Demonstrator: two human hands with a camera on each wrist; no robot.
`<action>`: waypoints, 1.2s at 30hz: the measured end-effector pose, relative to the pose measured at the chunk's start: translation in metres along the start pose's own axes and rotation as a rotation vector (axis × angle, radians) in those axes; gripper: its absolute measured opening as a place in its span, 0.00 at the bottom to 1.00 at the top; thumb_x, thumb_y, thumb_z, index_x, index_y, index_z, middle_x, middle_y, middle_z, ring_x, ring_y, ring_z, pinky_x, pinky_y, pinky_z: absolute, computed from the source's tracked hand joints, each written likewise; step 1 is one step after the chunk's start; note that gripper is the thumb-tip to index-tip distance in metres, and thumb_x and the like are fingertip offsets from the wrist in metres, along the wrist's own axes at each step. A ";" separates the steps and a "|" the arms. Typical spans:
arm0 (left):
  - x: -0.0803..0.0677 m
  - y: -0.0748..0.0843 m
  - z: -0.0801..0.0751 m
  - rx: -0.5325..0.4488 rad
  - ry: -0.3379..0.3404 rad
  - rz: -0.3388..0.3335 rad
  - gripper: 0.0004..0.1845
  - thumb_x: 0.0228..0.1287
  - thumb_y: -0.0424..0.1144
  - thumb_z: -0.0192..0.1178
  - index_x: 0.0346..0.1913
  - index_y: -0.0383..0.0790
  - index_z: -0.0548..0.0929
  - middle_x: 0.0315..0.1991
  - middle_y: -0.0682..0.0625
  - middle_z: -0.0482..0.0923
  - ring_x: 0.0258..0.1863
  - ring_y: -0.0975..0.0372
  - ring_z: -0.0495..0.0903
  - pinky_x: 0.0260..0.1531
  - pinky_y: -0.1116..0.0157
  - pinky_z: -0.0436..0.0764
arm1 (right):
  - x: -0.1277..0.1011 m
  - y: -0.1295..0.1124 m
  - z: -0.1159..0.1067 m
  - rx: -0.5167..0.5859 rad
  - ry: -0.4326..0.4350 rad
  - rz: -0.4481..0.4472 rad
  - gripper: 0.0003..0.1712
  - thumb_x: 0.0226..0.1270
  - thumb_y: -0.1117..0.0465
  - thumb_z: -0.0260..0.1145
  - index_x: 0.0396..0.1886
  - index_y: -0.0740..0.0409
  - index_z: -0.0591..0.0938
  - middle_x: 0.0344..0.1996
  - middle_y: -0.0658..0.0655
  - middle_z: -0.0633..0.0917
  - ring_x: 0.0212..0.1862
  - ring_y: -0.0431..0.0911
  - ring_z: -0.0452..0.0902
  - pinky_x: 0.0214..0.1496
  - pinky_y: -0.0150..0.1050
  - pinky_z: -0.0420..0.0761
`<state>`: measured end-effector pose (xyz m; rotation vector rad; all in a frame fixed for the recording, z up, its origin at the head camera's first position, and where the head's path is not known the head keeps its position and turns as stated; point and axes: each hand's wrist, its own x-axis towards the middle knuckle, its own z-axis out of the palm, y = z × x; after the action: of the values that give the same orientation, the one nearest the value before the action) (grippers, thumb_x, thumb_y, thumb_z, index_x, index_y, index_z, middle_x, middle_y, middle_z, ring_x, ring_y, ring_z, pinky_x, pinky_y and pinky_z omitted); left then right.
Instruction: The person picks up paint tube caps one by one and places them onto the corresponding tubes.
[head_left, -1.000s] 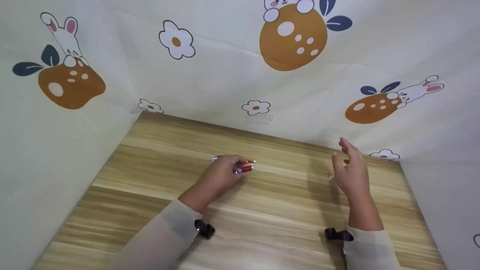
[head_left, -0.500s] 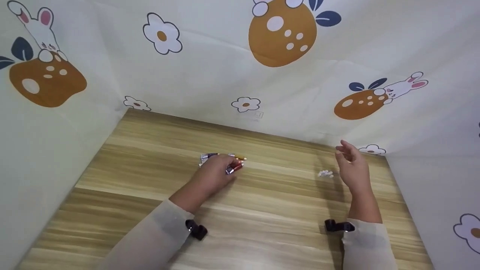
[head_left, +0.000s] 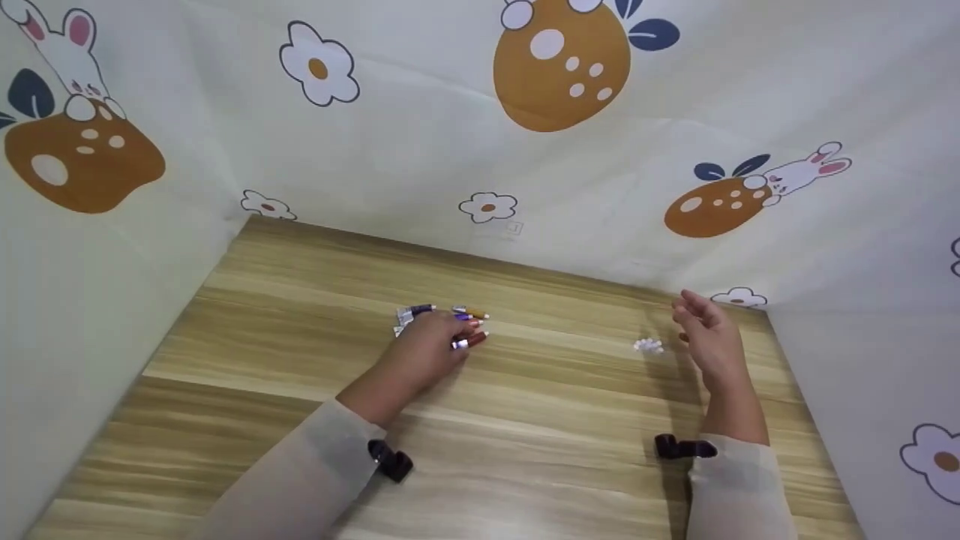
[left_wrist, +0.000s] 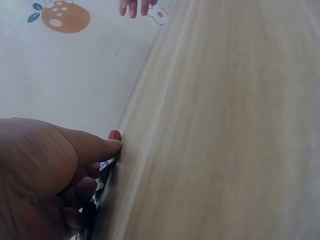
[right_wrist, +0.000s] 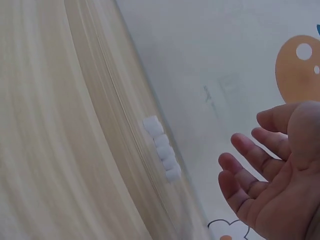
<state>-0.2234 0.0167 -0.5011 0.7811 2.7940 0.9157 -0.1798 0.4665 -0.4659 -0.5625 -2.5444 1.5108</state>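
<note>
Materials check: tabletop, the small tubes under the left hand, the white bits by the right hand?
Tabletop: looks like wood-grain laminate, matte, with streaky printed bands.
Small tubes: likely thin metal or foil, given the crimped silvery ends and coloured bodies; the left hand rests on them.
White bits: probably plastic caps, matte white; too small to be sure.

left hand [head_left: 424, 351] covers most of the small tubes [head_left: 469, 341]; white pieces [head_left: 649, 346] too small to identify.
</note>
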 end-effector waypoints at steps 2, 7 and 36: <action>-0.001 0.000 -0.001 0.019 -0.007 0.002 0.20 0.68 0.36 0.73 0.62 0.49 0.90 0.57 0.45 0.89 0.61 0.49 0.85 0.66 0.49 0.82 | 0.002 0.003 -0.002 0.035 -0.027 0.006 0.31 0.86 0.51 0.57 0.83 0.52 0.68 0.62 0.45 0.82 0.56 0.33 0.77 0.59 0.34 0.83; -0.006 -0.004 -0.001 0.065 -0.007 -0.015 0.15 0.69 0.40 0.74 0.56 0.48 0.92 0.56 0.45 0.88 0.60 0.49 0.85 0.65 0.49 0.82 | 0.005 0.008 0.000 0.105 -0.115 0.016 0.31 0.85 0.54 0.61 0.81 0.57 0.70 0.57 0.38 0.85 0.57 0.32 0.80 0.62 0.38 0.83; -0.001 0.002 -0.002 -0.008 0.038 -0.046 0.10 0.74 0.41 0.69 0.53 0.46 0.90 0.53 0.47 0.85 0.58 0.51 0.84 0.63 0.51 0.82 | 0.006 0.029 -0.007 -0.160 -0.226 0.097 0.35 0.72 0.58 0.75 0.75 0.62 0.76 0.68 0.64 0.83 0.50 0.29 0.79 0.51 0.21 0.79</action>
<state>-0.2220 0.0171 -0.4983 0.7029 2.8263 0.9443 -0.1761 0.4876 -0.4881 -0.5719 -2.8682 1.4874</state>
